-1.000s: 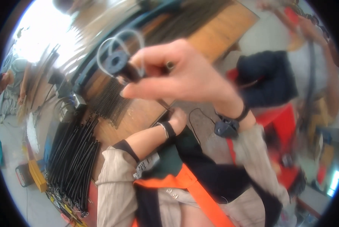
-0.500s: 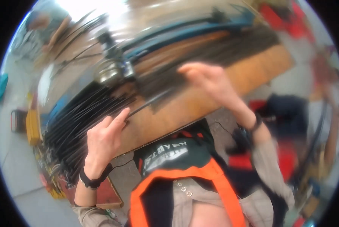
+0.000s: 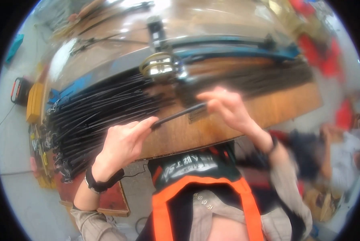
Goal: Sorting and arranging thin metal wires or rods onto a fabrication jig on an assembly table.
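A thin black rod (image 3: 180, 113) runs between my two hands over the front of a wooden table (image 3: 276, 105), its right end a little higher in the picture. My left hand (image 3: 123, 141) is closed on the rod's left end, thumb and forefinger pinching it. At the other end my right hand (image 3: 231, 111) has its fingers closed round the tip; motion blurs it slightly. Left of the middle lies a large heap of black rods (image 3: 103, 114). A blurred spread of thin dark rods (image 3: 264, 78) lies beyond my right hand.
A shiny metal fixture with a round ring (image 3: 160, 67) stands behind the rods. A long blue bar (image 3: 244, 52) runs along the back. Left of the table are a yellow box (image 3: 35, 102) and a red-topped stool (image 3: 111, 197). A co-worker (image 3: 340, 156) sits at the right.
My right hand has come down to the rod's free end and closed on it. The rod, held in my left hand throughout, has shifted right in view, and the whole view has turned.
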`<move>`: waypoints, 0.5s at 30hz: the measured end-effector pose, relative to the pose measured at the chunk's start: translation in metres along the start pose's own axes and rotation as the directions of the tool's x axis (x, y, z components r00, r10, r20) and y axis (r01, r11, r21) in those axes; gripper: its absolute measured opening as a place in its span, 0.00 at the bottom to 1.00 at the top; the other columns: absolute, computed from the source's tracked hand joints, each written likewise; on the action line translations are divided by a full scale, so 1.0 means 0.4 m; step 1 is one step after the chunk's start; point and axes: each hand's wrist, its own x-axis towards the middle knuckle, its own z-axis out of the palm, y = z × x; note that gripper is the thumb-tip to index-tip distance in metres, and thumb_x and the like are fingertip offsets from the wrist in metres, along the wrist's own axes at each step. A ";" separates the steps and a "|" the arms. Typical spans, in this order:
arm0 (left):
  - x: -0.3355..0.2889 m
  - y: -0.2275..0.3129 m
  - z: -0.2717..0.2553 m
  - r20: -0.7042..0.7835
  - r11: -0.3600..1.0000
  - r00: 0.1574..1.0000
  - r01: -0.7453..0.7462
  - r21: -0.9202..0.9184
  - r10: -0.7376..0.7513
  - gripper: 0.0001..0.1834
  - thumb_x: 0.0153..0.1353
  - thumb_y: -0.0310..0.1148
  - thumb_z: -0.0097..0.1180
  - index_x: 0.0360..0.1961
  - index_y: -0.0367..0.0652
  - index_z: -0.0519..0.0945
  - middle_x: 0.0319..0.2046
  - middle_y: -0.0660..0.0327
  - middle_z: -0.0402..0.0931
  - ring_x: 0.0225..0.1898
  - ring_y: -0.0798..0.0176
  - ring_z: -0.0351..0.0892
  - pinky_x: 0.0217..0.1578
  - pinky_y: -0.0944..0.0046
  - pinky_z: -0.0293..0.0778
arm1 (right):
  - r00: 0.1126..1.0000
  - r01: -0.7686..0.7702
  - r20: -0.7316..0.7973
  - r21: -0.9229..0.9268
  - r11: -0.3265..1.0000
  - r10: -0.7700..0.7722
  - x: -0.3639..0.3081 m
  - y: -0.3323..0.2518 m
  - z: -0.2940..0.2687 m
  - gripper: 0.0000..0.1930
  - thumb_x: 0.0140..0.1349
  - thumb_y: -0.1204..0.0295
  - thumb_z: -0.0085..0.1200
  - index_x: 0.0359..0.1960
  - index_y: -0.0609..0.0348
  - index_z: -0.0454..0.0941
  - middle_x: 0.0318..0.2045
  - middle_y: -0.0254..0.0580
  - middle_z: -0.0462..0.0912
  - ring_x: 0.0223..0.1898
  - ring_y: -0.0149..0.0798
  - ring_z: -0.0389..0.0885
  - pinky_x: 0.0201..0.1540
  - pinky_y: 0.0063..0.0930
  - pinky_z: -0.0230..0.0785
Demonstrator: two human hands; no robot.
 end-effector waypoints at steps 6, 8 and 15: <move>0.005 -0.031 0.001 0.110 0.996 0.994 -0.014 -0.091 0.024 0.15 0.60 0.29 0.55 0.49 0.47 0.79 0.31 0.53 0.82 0.31 0.49 0.83 0.28 0.56 0.78 | 0.985 -0.144 -0.106 -0.038 0.989 0.140 -0.029 -0.006 0.020 0.14 0.65 0.67 0.54 0.48 0.61 0.83 0.29 0.39 0.78 0.32 0.35 0.76 0.37 0.27 0.68; 0.035 -0.024 -0.002 0.093 0.993 0.992 -0.083 -0.084 0.091 0.12 0.62 0.31 0.53 0.46 0.47 0.79 0.27 0.53 0.81 0.27 0.49 0.82 0.26 0.53 0.77 | 0.972 -0.149 -0.178 0.045 0.988 0.155 -0.051 0.023 0.004 0.17 0.68 0.63 0.52 0.47 0.64 0.82 0.28 0.38 0.76 0.32 0.35 0.75 0.36 0.25 0.67; 0.022 -0.013 -0.004 0.104 0.999 0.994 -0.029 -0.044 0.034 0.10 0.65 0.37 0.51 0.44 0.49 0.78 0.19 0.52 0.78 0.23 0.46 0.80 0.25 0.49 0.75 | 0.983 0.168 -0.014 -0.305 0.938 -0.181 -0.001 -0.003 -0.012 0.16 0.67 0.65 0.54 0.47 0.67 0.81 0.27 0.44 0.74 0.33 0.41 0.73 0.37 0.30 0.66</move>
